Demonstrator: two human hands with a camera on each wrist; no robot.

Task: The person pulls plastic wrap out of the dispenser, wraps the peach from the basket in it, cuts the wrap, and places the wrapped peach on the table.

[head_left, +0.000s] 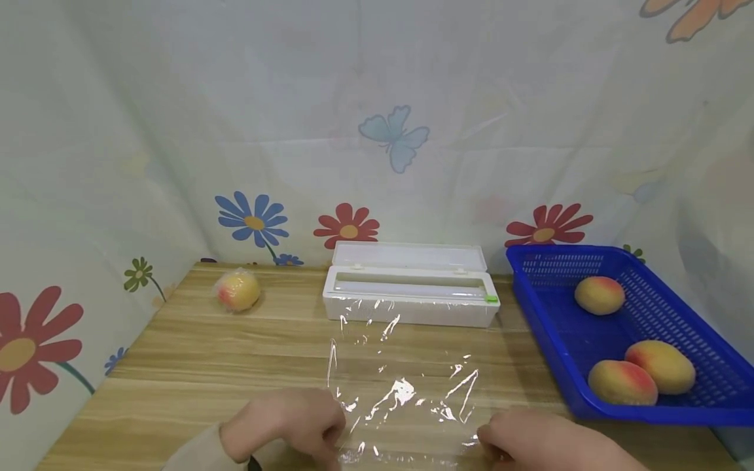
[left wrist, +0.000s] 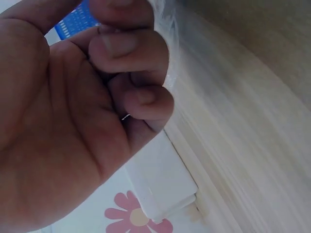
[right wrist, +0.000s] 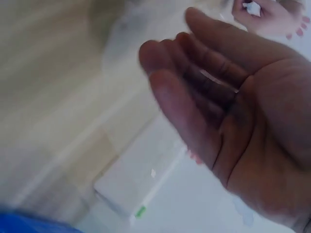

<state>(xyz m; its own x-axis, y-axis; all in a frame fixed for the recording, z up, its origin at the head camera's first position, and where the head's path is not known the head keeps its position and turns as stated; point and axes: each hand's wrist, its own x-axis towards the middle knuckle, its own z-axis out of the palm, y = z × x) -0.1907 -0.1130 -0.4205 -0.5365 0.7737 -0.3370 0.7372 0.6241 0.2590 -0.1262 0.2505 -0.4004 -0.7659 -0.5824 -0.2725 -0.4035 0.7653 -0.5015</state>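
Observation:
A sheet of clear plastic wrap (head_left: 406, 392) stretches from the white wrap dispenser (head_left: 412, 311) toward me over the wooden table. The dispenser's lid is raised, and a green slider (head_left: 491, 299) sits at its front right. My left hand (head_left: 294, 418) holds the wrap's near left corner; its thumb and index tips lie outside the left wrist view, where the other fingers curl. My right hand (head_left: 530, 438) is at the near right corner with curled fingers gripping the edge; the exact contact is hard to see in the blurred right wrist view.
A blue basket (head_left: 548, 353) stands at the right with a peach (head_left: 599, 296) toward its back and two peaches (head_left: 623, 383) near its front. One film-wrapped peach (head_left: 238, 290) rests at the table's back left. A flowered curtain (head_left: 283, 118) hangs behind.

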